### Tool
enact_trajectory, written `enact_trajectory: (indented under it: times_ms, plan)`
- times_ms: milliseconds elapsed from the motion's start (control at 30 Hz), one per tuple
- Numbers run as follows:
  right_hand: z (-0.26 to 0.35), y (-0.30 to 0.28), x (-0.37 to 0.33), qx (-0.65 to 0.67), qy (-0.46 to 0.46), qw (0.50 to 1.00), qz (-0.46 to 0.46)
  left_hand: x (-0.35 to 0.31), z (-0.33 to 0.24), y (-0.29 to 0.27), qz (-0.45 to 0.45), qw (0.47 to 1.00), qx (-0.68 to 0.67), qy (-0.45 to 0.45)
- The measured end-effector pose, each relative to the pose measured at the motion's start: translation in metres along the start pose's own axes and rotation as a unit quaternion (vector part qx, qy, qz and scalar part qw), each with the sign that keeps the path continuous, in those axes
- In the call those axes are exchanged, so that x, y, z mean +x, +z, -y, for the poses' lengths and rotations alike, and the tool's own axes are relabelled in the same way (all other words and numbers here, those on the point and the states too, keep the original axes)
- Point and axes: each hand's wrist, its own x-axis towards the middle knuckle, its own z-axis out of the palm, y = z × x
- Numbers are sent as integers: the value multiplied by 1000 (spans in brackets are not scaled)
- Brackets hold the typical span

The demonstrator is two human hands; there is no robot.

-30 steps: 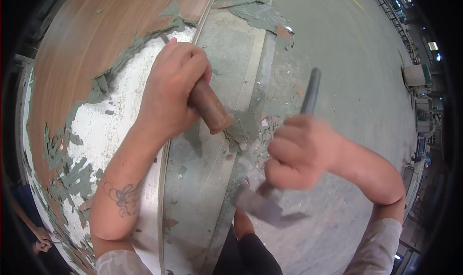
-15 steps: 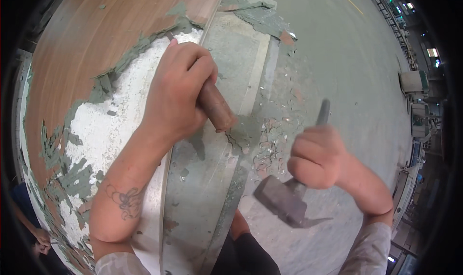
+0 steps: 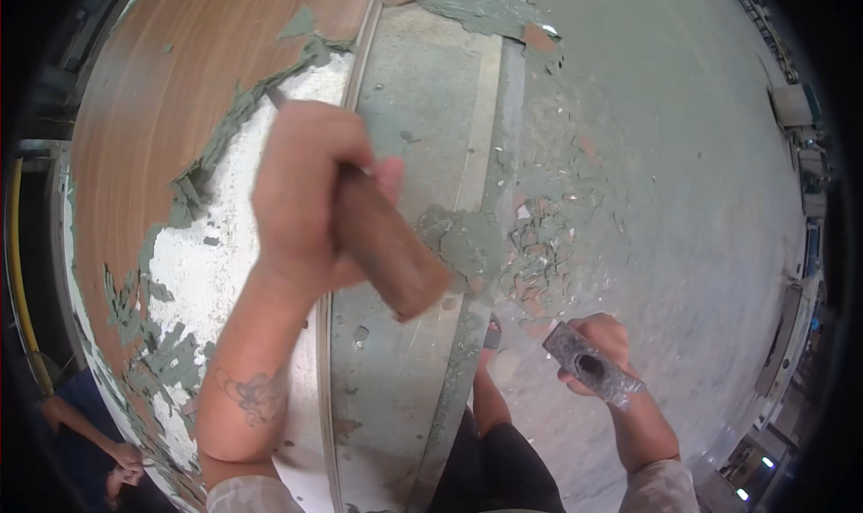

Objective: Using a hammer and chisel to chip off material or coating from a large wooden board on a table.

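My left hand (image 3: pixel 306 185) is closed around the thick wooden handle (image 3: pixel 391 248) of a chisel, whose butt end points toward me and to the right. The chisel's narrow metal tip (image 3: pixel 274 95) meets the torn edge of a brown wood-grain surface layer (image 3: pixel 207 54). Beside that edge lies a bare white area (image 3: pixel 211 261) with grey-green flaky remnants. To the lower right, my right hand (image 3: pixel 604 338) grips a hammer (image 3: pixel 618 389) with its metal head turned up, showing the eye hole. The hammer is apart from the chisel, and its handle is mostly hidden.
Peeled grey-green sheets (image 3: pixel 476 9) and scattered chips (image 3: pixel 539 252) lie right of the panel. A grey-green strip (image 3: pixel 422 135) runs along the panel's right edge. Another person's hands (image 3: pixel 126 463) are at lower left. Machines (image 3: pixel 796 104) line the far right.
The hammer has turned over and its head now faces up, with my right hand lower. The chisel's handle has swung toward me, its tip slightly left along the torn edge. The view has shifted.
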Motion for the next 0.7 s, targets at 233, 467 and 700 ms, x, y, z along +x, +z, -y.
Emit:
enact_trajectory:
  times_ms: [233,467,700]
  plan:
    - [53,42,2,206,188,953,-120,3,-2,4,18,999,37,-35]
    - [121,71,24,574,209,715,-339,12,-9,11,114,985,111,-63]
    - [133,84,72,491,270,821,-107,10,-6,1,128,981,136,-55]
